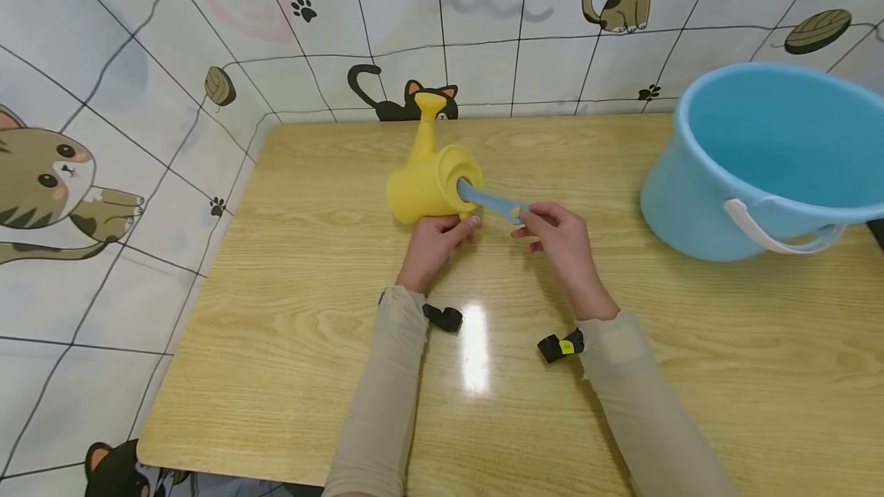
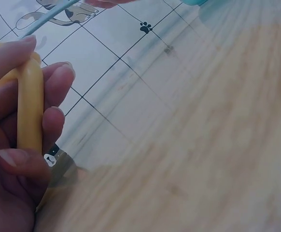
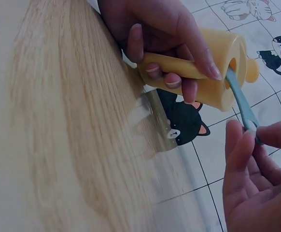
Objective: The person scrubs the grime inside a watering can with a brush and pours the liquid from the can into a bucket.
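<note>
A yellow toy watering can (image 1: pixel 417 192) lies tipped on its side, its spout pointing toward the back wall and its round opening facing right. My left hand (image 1: pixel 437 248) grips its handle (image 2: pixel 30 108), fingers wrapped round it. From the can's opening sticks a light blue, flat handle-like piece (image 1: pixel 492 201) with a hole near its outer end; the part inside the can is hidden. My right hand (image 1: pixel 555 248) pinches that outer end between thumb and fingers, as the right wrist view shows the blue piece (image 3: pixel 242 101) closely.
A large light blue bucket (image 1: pixel 697 198) with a white handle (image 1: pixel 773 240) stands on the right of the wooden table (image 1: pixel 290 328). Behind and left of the table rise walls with a cat-and-tile print (image 1: pixel 476 75). Black camera mounts (image 1: pixel 442 318) sit at both wrists.
</note>
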The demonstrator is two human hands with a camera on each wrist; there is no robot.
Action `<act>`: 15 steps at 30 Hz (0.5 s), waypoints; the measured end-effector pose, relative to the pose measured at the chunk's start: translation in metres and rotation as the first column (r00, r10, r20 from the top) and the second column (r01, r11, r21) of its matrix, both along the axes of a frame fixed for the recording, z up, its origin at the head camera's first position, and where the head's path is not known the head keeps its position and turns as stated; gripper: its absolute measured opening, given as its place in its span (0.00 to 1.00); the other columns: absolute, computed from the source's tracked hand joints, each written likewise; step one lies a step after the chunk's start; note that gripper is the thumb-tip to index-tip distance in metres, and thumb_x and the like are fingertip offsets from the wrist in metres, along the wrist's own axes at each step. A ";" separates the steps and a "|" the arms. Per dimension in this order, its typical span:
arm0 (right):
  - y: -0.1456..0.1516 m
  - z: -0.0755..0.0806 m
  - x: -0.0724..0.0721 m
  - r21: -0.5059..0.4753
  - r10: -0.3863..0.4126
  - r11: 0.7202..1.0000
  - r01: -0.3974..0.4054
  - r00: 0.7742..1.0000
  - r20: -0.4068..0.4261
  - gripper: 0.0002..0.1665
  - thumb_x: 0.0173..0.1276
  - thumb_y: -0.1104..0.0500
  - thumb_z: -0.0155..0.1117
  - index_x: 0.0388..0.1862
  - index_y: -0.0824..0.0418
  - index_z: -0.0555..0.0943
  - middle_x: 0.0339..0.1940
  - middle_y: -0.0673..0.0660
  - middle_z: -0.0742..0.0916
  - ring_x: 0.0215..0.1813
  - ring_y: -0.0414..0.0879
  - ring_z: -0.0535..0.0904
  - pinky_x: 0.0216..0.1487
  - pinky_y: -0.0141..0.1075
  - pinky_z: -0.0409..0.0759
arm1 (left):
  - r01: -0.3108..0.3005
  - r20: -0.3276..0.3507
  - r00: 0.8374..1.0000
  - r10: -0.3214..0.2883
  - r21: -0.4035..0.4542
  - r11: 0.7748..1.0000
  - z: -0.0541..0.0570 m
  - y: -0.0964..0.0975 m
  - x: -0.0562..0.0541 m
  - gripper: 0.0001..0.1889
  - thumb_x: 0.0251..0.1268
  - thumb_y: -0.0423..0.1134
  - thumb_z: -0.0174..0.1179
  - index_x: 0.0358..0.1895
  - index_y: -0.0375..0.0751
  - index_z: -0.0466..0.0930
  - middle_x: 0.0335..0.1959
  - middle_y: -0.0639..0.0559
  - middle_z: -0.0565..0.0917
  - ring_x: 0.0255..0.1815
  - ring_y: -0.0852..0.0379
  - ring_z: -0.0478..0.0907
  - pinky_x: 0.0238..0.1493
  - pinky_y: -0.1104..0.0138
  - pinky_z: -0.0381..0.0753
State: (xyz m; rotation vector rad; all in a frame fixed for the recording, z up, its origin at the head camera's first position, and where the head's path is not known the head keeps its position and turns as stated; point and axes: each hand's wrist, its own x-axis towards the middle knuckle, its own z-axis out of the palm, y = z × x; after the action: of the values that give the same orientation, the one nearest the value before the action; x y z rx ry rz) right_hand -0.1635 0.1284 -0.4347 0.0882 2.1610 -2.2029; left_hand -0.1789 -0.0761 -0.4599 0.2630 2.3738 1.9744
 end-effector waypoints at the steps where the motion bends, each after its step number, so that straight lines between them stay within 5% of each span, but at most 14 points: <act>1: -0.001 0.004 0.002 0.011 0.021 1.000 -0.021 1.000 0.008 0.22 0.62 0.50 0.60 0.46 0.66 0.74 0.37 0.57 0.82 0.36 0.48 0.81 0.28 0.36 0.76 | -0.010 -0.005 1.000 0.010 0.006 1.000 -0.004 0.000 -0.002 0.22 0.53 0.54 0.61 0.28 0.34 0.83 0.23 0.40 0.79 0.24 0.46 0.71 0.21 0.67 0.66; 4: -0.004 0.009 0.004 -0.021 0.068 0.997 -0.068 0.997 0.028 0.20 0.64 0.52 0.58 0.45 0.67 0.73 0.37 0.59 0.80 0.36 0.51 0.78 0.28 0.36 0.76 | -0.036 -0.036 0.999 0.036 0.021 0.999 -0.017 0.000 -0.006 0.22 0.51 0.58 0.61 0.27 0.39 0.84 0.22 0.44 0.80 0.23 0.52 0.71 0.21 0.66 0.68; 7: -0.005 0.012 0.006 -0.094 0.085 0.992 -0.085 0.996 -0.001 0.19 0.64 0.53 0.57 0.43 0.68 0.74 0.35 0.62 0.79 0.36 0.53 0.76 0.27 0.35 0.75 | -0.035 -0.044 0.998 0.036 0.018 0.999 -0.018 0.000 -0.007 0.22 0.51 0.58 0.61 0.29 0.39 0.84 0.22 0.44 0.81 0.23 0.52 0.72 0.24 0.65 0.70; 15: -0.007 0.024 0.013 -0.190 0.093 0.975 -0.119 0.986 -0.137 0.15 0.64 0.56 0.58 0.39 0.68 0.75 0.31 0.60 0.78 0.33 0.50 0.75 0.26 0.34 0.74 | 0.012 0.000 1.000 -0.012 0.035 0.999 0.002 0.000 0.000 0.21 0.54 0.51 0.61 0.30 0.31 0.83 0.25 0.36 0.79 0.27 0.42 0.72 0.27 0.60 0.71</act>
State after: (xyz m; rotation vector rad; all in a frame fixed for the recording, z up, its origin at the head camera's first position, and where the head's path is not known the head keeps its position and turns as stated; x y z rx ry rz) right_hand -0.1507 0.1209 -0.4111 -0.1776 1.9392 -2.4058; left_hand -0.1789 -0.0763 -0.4583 0.2779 2.3343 2.0120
